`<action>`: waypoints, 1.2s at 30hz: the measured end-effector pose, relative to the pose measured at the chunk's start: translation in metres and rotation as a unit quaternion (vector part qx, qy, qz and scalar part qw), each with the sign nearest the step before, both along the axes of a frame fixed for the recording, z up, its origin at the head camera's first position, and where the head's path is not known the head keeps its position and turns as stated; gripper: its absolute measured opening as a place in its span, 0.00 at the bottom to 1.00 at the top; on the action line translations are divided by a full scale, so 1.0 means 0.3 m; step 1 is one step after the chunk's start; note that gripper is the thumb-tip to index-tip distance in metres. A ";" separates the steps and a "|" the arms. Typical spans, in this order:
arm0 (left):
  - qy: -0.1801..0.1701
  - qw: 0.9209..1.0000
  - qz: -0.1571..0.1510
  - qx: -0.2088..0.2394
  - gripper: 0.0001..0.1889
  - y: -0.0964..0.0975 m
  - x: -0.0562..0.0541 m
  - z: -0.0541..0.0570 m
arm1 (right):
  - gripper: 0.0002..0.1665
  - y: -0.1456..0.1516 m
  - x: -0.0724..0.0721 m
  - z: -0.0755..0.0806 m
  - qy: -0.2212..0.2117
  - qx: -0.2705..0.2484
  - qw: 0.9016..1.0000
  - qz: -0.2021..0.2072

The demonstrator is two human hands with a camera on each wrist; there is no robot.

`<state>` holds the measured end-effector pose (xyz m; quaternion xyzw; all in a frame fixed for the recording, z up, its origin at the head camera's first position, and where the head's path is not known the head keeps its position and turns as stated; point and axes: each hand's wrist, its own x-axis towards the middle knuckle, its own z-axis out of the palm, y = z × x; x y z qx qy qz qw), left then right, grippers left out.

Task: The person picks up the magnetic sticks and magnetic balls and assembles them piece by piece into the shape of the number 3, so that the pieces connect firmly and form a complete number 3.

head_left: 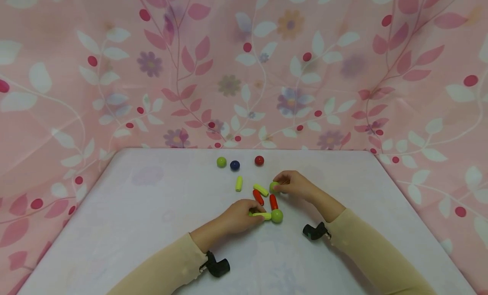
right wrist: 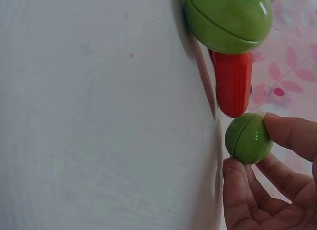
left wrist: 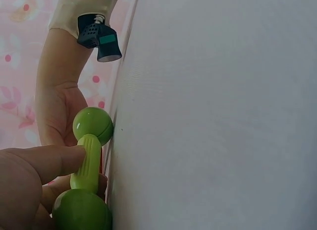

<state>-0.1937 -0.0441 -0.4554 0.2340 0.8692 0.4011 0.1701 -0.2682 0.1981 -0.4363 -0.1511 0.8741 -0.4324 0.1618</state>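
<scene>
My left hand (head_left: 241, 215) pinches a yellow-green ribbed rod (left wrist: 89, 163) between thumb and fingers. A green ball sits at each end of it: one (left wrist: 81, 210) mostly behind the hand in the head view, the other (head_left: 277, 216) at its right end. From that right ball a red rod (head_left: 273, 202) runs away toward the back. By the red rod's far end, my right hand (head_left: 299, 186) holds another green ball (right wrist: 249, 139) in its fingertips. Ball and rod end look very close; whether they touch I cannot tell.
A second red rod (head_left: 258, 197) and a yellow-green rod (head_left: 261, 190) lie between the hands. Farther back are another yellow-green rod (head_left: 239, 183), a green ball (head_left: 221, 161), a blue ball (head_left: 234, 165) and a red ball (head_left: 259, 160). A floral curtain (head_left: 244, 75) hangs behind the white table (head_left: 152, 210).
</scene>
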 end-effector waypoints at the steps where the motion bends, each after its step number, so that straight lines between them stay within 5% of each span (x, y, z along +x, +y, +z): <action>1: 0.000 1.000 0.001 -0.001 0.06 0.001 0.000 0.000 | 0.18 -0.001 0.000 0.000 0.000 -0.002 1.000 0.000; 36: 0.013 1.000 0.005 -0.014 0.07 0.014 -0.003 -0.007 | 0.15 -0.021 -0.009 -0.002 -0.033 0.000 0.999 -0.005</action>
